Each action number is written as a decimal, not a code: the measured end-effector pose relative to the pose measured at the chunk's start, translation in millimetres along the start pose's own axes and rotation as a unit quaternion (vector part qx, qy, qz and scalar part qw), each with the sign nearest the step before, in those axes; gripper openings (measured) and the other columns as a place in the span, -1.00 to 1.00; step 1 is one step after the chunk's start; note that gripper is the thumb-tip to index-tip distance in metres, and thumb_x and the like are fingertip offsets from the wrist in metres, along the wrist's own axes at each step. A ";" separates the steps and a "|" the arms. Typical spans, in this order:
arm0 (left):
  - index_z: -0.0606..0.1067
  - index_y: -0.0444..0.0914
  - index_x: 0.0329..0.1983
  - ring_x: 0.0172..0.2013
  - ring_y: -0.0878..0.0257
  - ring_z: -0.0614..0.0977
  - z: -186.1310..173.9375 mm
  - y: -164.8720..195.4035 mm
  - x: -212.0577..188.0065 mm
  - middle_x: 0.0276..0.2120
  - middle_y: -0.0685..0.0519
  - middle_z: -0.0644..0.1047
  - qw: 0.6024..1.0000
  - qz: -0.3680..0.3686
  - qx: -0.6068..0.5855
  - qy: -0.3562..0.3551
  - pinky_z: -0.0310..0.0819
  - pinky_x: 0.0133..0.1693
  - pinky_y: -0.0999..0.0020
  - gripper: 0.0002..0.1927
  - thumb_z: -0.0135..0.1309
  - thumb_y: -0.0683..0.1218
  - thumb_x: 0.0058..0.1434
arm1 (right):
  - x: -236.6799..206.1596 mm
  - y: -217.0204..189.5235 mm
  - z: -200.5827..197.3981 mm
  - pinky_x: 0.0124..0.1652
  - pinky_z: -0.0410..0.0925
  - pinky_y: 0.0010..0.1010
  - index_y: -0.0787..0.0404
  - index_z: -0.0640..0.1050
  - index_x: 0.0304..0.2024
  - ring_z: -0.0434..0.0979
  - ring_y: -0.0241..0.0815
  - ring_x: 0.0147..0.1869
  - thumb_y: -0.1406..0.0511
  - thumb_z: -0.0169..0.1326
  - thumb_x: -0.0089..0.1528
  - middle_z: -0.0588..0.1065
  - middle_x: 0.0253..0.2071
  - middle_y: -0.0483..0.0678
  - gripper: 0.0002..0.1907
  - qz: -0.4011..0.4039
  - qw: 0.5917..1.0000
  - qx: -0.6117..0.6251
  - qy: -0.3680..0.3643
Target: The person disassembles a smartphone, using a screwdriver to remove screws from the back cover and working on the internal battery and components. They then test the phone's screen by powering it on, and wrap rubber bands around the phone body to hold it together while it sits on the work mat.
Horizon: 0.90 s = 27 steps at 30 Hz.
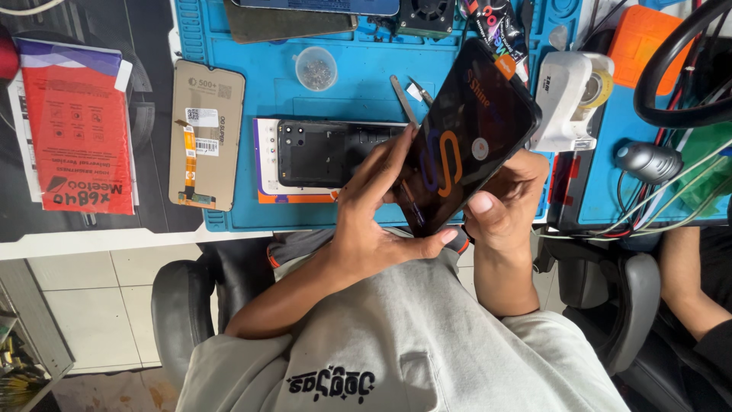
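You are gripping the black phone screen (pixel 465 133) in your right hand (pixel 503 202) while your left hand (pixel 374 214) is pinching its edge, working best slowly above the blue mat (pixel 267 84).

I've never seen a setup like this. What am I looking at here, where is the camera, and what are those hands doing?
There is no machine: a camera worn on a person's head looks down at their two bare hands. The left hand and right hand together hold a dark phone screen panel, tilted above the lap. On the blue work mat lie an opened phone body, a tan spare display, a small round dish of screws and metal tweezers. A red packet lies to the side.
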<state>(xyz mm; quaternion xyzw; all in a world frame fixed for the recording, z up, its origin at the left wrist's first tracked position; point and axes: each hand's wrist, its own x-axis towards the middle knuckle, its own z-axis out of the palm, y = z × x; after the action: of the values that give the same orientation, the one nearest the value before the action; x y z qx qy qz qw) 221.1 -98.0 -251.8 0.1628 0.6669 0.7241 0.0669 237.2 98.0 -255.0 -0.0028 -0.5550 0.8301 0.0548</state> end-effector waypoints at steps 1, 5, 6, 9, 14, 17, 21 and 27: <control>0.12 -0.44 0.53 0.21 0.11 0.62 0.7 0.2 0.1 0.33 -0.20 0.38 1.000 -0.005 0.003 0.002 0.69 0.06 0.31 0.11 0.48 0.01 0.05 | 0.3 0.3 -1.7 -0.02 0.46 -0.51 0.47 0.58 -0.01 0.58 -0.28 -0.09 0.20 0.42 0.20 0.59 -0.10 0.01 -0.50 -0.001 1.000 0.001 -0.001; 0.16 -0.40 0.54 0.24 0.07 0.58 3.6 3.4 -1.9 0.29 -0.19 0.40 0.995 0.056 0.076 0.030 0.63 0.19 0.30 0.12 0.52 0.04 0.03 | -0.3 1.9 -9.7 -0.11 0.43 -0.53 0.47 0.57 -0.01 0.55 -0.24 -0.15 0.20 0.43 0.14 0.59 -0.15 0.05 -0.45 0.007 1.000 0.011 0.012; 0.16 -0.39 0.54 0.25 0.06 0.58 4.6 5.0 -2.7 0.29 -0.19 0.40 0.995 0.058 0.079 0.033 0.61 0.21 0.29 0.13 0.52 0.05 0.03 | 0.4 1.9 -12.1 -0.23 0.41 -0.55 0.52 0.57 -0.03 0.51 -0.22 -0.25 0.21 0.43 0.10 0.57 -0.23 0.08 -0.43 0.019 0.999 0.020 0.026; 0.15 -0.38 0.54 0.26 0.05 0.57 6.2 10.6 -3.7 0.29 -0.19 0.40 0.993 0.066 0.092 0.036 0.60 0.22 0.29 0.13 0.53 0.06 0.04 | -0.3 2.2 -15.3 -0.02 0.45 -0.45 0.46 0.48 0.14 0.55 -0.15 -0.02 0.21 0.41 0.12 0.53 -0.02 0.10 -0.34 0.005 0.999 0.047 0.000; 0.14 -0.38 0.54 0.24 0.04 0.58 7.3 23.3 -4.7 0.28 -0.20 0.40 0.993 0.059 0.101 0.031 0.61 0.17 0.31 0.15 0.54 0.08 0.03 | -3.5 -0.5 -17.5 0.12 0.51 -0.29 0.31 0.24 0.45 0.54 -0.02 0.23 0.23 0.34 0.12 0.40 0.25 0.14 -0.08 0.006 0.996 0.086 0.006; 0.13 -0.37 0.55 0.22 0.05 0.58 7.3 30.2 -5.5 0.26 -0.18 0.40 0.991 0.057 0.117 0.029 0.60 0.18 0.30 0.16 0.54 0.09 0.03 | -4.3 -1.8 -20.5 0.18 0.50 -0.26 0.37 0.22 0.42 0.51 0.02 0.28 0.21 0.28 0.10 0.37 0.27 0.16 -0.09 0.032 0.995 0.095 0.029; 0.10 -0.36 0.53 0.23 0.05 0.56 10.2 35.7 -5.5 0.26 -0.18 0.38 0.989 0.065 0.128 0.039 0.58 0.20 0.28 0.14 0.53 0.09 0.05 | -0.2 1.3 -25.1 0.23 0.49 -0.26 0.41 0.25 0.40 0.53 0.01 0.26 0.16 0.25 0.11 0.42 0.24 0.17 -0.11 0.044 0.992 0.122 0.002; 0.05 -0.37 0.54 0.19 0.12 0.57 13.7 41.3 -8.4 0.31 -0.17 0.34 0.992 0.035 0.115 0.037 0.65 0.11 0.37 0.16 0.52 0.08 0.09 | 3.8 7.2 -23.1 0.18 0.50 -0.30 0.47 0.33 0.36 0.61 -0.05 0.15 0.15 0.25 0.17 0.50 0.17 0.18 -0.18 0.088 0.973 0.212 -0.022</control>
<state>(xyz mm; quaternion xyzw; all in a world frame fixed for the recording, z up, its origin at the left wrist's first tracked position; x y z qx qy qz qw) 238.4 -92.0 -211.5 0.1658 0.7414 0.6503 -0.0026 234.3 116.9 -270.3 -0.0215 -0.3648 0.9303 -0.0315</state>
